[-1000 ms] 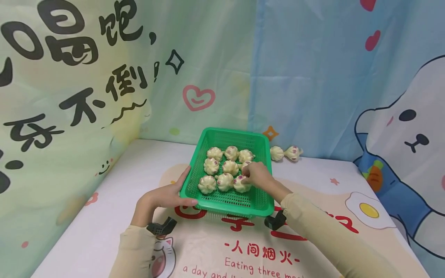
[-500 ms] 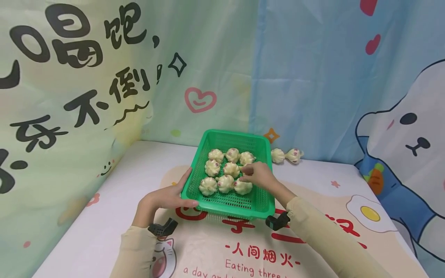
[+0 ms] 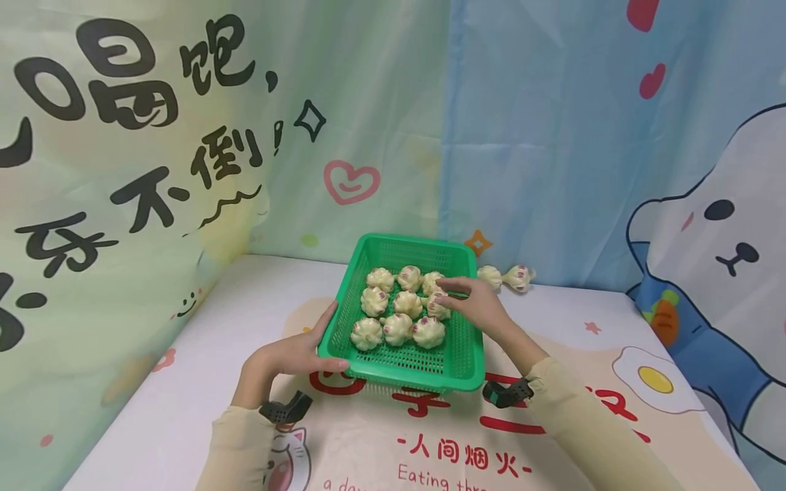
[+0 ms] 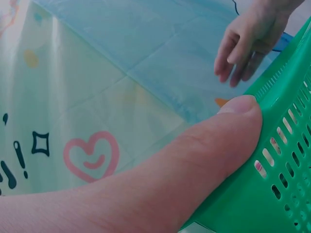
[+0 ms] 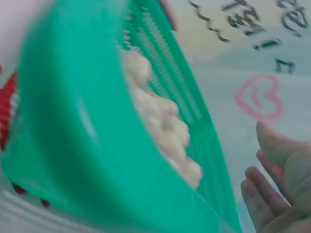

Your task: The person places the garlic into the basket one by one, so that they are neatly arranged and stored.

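In the head view a green plastic basket [image 3: 402, 375] holds several garlic bulbs [image 3: 398, 329] laid out in rows. My left hand [image 3: 288, 353] rests against its front left corner, thumb along the front rim and index finger straight along the left side. Close up in the left wrist view, a straight digit [image 4: 214, 141] lies against the slotted wall. Over the right side of the basket is my right hand [image 3: 475, 305], its fingers loosely bent above a garlic bulb [image 3: 439, 305] in the middle row. The right wrist view shows those fingers [image 5: 262, 199] parted, with nothing between them.
Two more garlic bulbs [image 3: 518, 278] lie on the table behind the basket's right side, near the backdrop. A printed cloth [image 3: 344, 436] covers the table. Printed curtains [image 3: 528, 150] rise along the back and left.
My right hand has let go of the garlic bulb at the right of the middle row and drawn slightly up and rightward, fingers loosened. The left hand keeps its place on the basket.
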Demonstrator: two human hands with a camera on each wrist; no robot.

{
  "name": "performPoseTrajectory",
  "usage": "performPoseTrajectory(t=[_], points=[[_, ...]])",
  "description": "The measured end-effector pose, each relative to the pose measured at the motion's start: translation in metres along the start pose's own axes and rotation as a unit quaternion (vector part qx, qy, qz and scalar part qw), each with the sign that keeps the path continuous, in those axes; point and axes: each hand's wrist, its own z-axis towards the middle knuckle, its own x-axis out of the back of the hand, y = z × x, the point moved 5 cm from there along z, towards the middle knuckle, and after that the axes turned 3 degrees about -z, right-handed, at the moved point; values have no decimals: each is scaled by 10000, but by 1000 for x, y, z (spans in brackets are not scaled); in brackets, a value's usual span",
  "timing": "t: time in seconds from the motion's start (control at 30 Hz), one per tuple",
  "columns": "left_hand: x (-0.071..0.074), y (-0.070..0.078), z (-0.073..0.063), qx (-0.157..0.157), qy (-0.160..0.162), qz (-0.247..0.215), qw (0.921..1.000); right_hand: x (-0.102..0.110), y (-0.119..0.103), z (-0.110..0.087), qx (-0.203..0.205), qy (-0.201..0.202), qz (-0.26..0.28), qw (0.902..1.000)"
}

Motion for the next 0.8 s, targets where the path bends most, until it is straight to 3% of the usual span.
performPoseTrajectory(t=[0.2, 0.43, 0.6, 0.8], points=[[1, -1, -1, 27, 11, -22, 10000, 35, 24, -7, 114, 381, 451, 9982], [2, -2, 1, 54, 13, 67, 10000, 68, 72, -19, 464, 897, 694, 9925], [1, -3, 0, 40, -77, 47, 10000, 84, 112, -26, 97, 1069, 613, 9923], [1, -4, 0, 4, -34, 57, 10000, 104, 146, -22, -452, 934, 235, 9943]])
